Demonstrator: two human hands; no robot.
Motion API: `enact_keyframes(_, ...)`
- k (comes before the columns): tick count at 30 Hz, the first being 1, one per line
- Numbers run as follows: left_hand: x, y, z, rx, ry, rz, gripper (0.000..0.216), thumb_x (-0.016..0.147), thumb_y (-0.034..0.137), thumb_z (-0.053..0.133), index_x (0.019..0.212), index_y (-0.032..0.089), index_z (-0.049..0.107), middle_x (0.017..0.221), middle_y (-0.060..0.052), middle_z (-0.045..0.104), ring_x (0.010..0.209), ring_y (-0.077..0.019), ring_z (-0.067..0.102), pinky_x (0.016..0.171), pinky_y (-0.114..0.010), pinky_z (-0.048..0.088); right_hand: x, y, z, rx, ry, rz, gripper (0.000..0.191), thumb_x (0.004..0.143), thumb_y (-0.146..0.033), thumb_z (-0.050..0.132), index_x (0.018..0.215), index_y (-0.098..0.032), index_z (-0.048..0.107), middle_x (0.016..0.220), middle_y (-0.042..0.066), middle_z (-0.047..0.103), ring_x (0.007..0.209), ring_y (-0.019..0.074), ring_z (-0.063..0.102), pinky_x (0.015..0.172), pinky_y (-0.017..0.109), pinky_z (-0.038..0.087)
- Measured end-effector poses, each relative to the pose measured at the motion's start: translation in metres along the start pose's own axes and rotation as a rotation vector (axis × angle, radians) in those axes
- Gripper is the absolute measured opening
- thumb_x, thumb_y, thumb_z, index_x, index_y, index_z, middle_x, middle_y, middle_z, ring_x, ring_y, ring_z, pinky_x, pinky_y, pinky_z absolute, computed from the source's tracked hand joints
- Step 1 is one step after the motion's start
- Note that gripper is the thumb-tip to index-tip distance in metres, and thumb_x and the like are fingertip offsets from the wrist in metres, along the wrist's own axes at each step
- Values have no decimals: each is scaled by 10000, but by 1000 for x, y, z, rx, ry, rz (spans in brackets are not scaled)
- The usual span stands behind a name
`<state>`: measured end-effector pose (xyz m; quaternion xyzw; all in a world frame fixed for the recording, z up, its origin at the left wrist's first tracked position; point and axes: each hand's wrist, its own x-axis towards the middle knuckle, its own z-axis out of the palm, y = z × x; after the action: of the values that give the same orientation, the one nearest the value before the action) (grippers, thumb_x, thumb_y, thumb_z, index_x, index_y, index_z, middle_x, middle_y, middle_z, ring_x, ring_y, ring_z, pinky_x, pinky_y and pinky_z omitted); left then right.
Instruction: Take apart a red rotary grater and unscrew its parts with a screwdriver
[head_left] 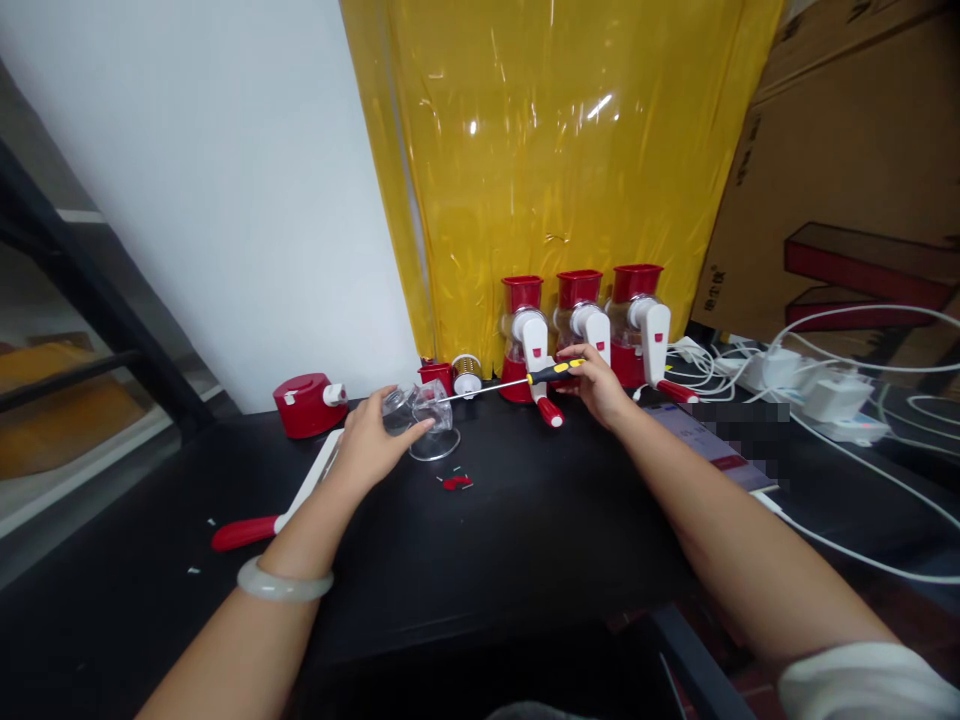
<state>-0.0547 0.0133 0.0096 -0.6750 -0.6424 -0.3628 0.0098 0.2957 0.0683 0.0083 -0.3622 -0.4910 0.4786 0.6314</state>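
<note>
My left hand (379,440) is closed around a clear plastic grater body (431,408), which lies tilted with its ring-shaped rim toward the table. In my right hand (596,385) is a screwdriver (555,373) with a black and yellow handle. Its long shaft points left, and the tip reaches the clear body; whether it touches a screw there cannot be made out. Small red pieces (456,483) lie just in front. A white crank with a red handle (246,533) rests partly behind my left forearm. Left of the hand sits a red grater base (309,404).
Three red-and-white rotary graters (581,325) stand along the back by a yellow plastic sheet (555,150). A grater drum (466,375) sits behind the clear body. To the right are a tablet (709,445), white chargers (836,398) and tangled cables. A cardboard box (847,150) rises behind them.
</note>
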Motion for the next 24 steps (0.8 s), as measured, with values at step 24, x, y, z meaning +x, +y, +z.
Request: enact_keyframes(24,-2,3,-2,-7,-5,5,812,728,656,723,1370,200,520,1284,-171,638,1241,-354,574,1013,-483,469,-3,1,0,172,-13,-11,348,558,-229,583,904,-257,557,766,-35,597,623,132,560,592,287,487)
